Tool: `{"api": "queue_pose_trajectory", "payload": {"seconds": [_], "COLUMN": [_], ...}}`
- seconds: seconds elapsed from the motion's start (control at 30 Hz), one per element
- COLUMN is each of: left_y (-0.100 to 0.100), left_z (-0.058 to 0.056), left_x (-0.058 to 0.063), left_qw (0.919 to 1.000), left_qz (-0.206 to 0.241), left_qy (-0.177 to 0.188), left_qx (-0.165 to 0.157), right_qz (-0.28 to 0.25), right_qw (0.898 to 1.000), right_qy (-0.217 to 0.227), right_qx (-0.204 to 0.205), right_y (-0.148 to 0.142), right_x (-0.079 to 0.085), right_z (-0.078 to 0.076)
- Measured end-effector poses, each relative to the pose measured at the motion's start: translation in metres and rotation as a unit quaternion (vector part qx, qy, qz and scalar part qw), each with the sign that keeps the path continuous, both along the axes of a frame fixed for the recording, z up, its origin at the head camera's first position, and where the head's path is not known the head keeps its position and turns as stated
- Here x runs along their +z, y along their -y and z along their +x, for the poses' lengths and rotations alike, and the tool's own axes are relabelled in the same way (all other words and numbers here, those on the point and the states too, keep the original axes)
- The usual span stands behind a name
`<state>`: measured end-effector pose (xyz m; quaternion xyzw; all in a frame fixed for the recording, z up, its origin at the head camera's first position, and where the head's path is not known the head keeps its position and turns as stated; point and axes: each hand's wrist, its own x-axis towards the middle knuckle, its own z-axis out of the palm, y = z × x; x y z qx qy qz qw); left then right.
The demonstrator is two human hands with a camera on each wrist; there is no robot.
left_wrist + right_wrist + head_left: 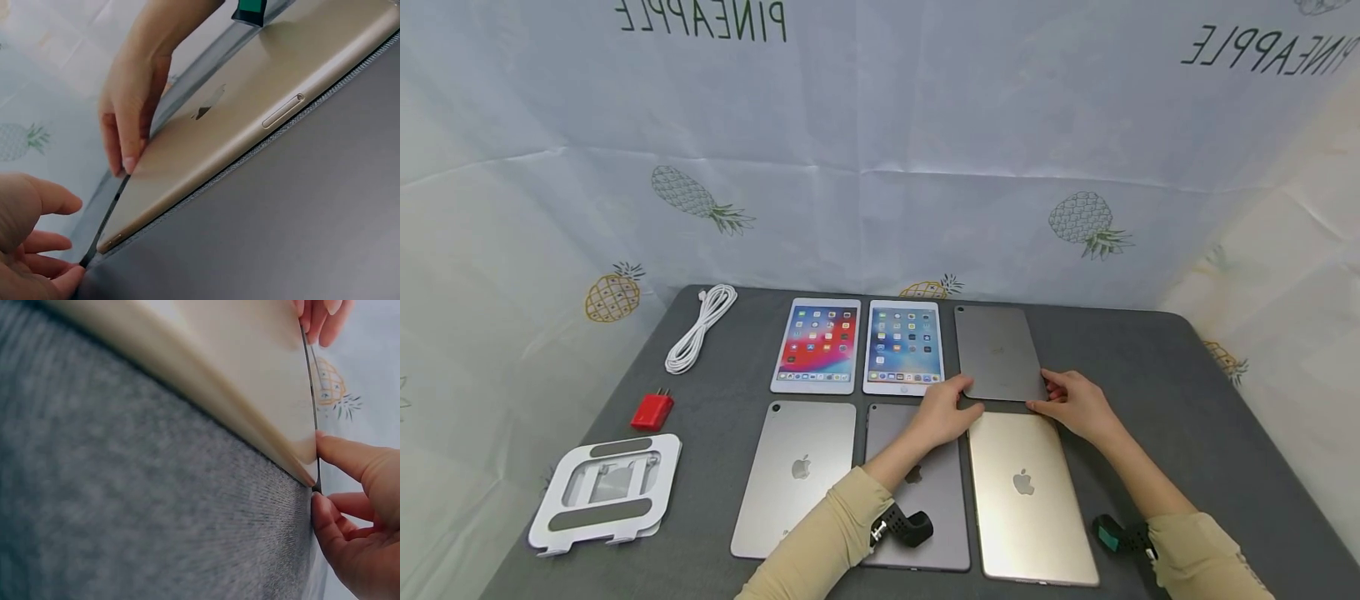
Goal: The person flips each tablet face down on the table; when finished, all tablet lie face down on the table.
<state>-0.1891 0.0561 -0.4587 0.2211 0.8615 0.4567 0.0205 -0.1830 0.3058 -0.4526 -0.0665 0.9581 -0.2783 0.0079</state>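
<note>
A small dark grey tablet [997, 350] lies face down in the back row. My left hand [942, 412] holds its near left corner, fingers at the side and thumb by the near edge. At the opposite near corner my right hand [1078, 408] pinches it; in the right wrist view, this hand's thumb [340, 452] meets the near edge. Just in front lies a gold tablet [1030, 517], its back up. Under my left forearm is a larger grey tablet [942, 483], partly hidden. Beside it lies a silver tablet [808, 433].
Two white tablets, one with a red-blue screen [818, 346] and one with a blue screen [904, 342], lie face up at the back. Along the left are a coiled white cable [694, 333], a red charger plug [652, 412] and a folded white stand [602, 517]. A curtain [857, 150] hangs behind.
</note>
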Motion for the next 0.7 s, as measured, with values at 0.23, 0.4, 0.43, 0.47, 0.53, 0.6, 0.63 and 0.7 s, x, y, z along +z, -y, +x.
{"api": "queue_pose_trajectory", "payload": {"seconds": [0.23,0.4,0.43,0.47,0.53,0.6,0.63,0.7], "left_y": [0.0,0.003,0.005,0.006,0.01,0.014,0.017,0.022], "left_z": [0.004,0.003,0.002,0.002,0.001,0.0,0.0,-0.002], "left_x": [0.002,0.001,0.001,0.001,0.003,0.005,0.007,0.011], "left_qw": [0.9988,0.9995,0.9995,0.9993,0.9984,0.9964,0.9953,0.9938], "left_qz": [-0.027,-0.007,0.004,0.016,0.037,0.06,0.071,0.085], "left_qy": [0.037,0.03,0.032,0.034,0.041,0.056,0.061,0.066], "left_qx": [-0.018,-0.007,-0.002,0.003,0.013,0.021,0.023,0.028], "right_qz": [0.001,0.005,0.003,0.001,-0.009,-0.026,-0.035,-0.058], "right_qw": [1.0,1.0,1.0,1.0,0.999,0.999,0.999,0.998], "right_qy": [-0.002,-0.014,-0.018,-0.023,-0.031,-0.035,-0.035,-0.031], "right_qx": [0.003,0.01,0.009,0.007,0.002,-0.004,-0.006,-0.004], "right_y": [0.002,0.009,0.011,0.013,0.018,0.025,0.028,0.037], "right_x": [0.001,0.003,0.004,0.005,0.007,0.009,0.011,0.014], "right_z": [0.002,0.001,0.0,0.0,-0.002,-0.004,-0.005,-0.006]}}
